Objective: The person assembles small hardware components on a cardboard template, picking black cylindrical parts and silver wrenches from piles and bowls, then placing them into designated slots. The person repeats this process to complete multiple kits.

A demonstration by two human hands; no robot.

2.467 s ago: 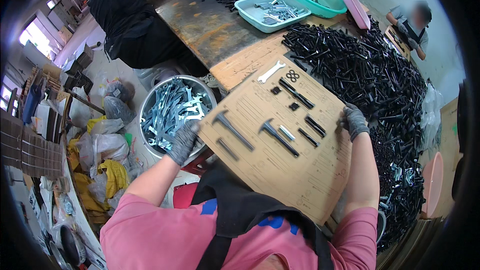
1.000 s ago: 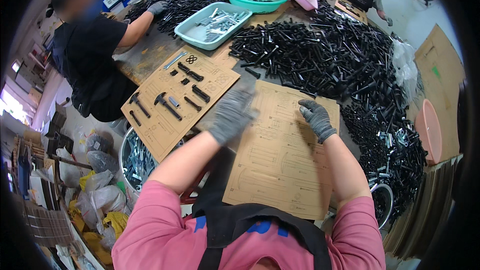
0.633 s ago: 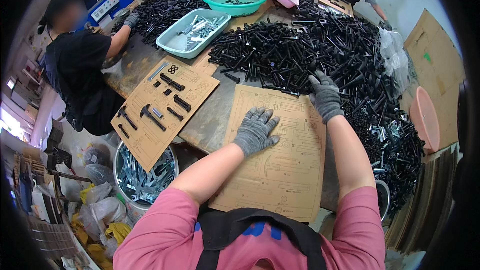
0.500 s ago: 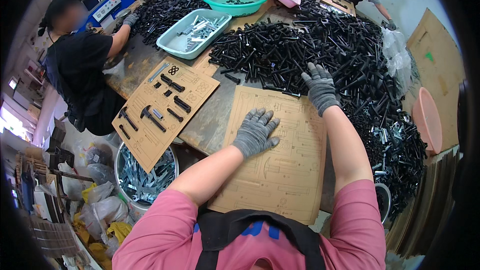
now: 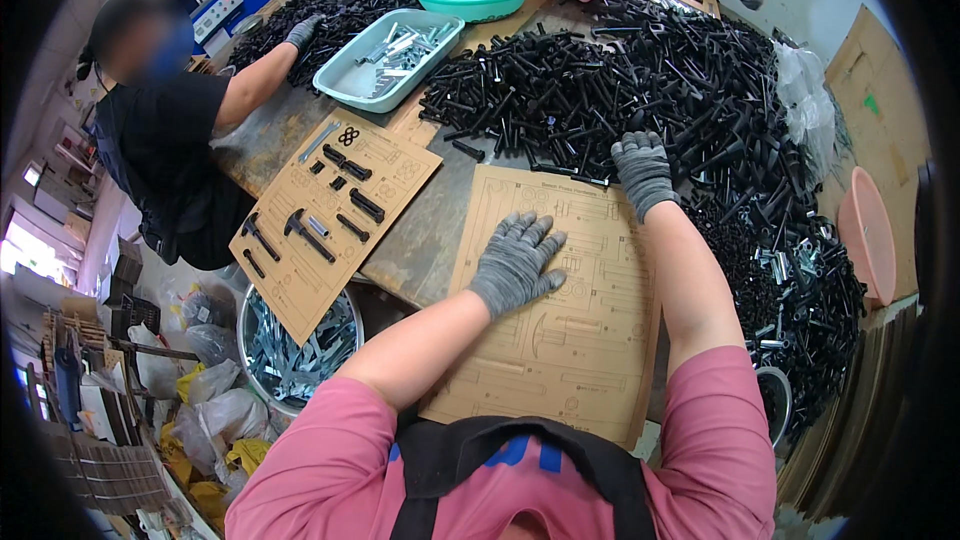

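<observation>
Head view. The left hand (image 5: pixel 517 262), gloved, lies flat with fingers spread wide on the blank cardboard template (image 5: pixel 560 340), pinning it to the workbench (image 5: pixel 420 240). The right hand (image 5: pixel 642 170), fingers loosely curled and holding nothing, rests at the card's far edge, touching the heap of black bolts (image 5: pixel 650 70) (stock kept within reach). A filled template (image 5: pixel 330 215) lies to the left, over a metal tub (image 5: pixel 295 360) of wrenches.
</observation>
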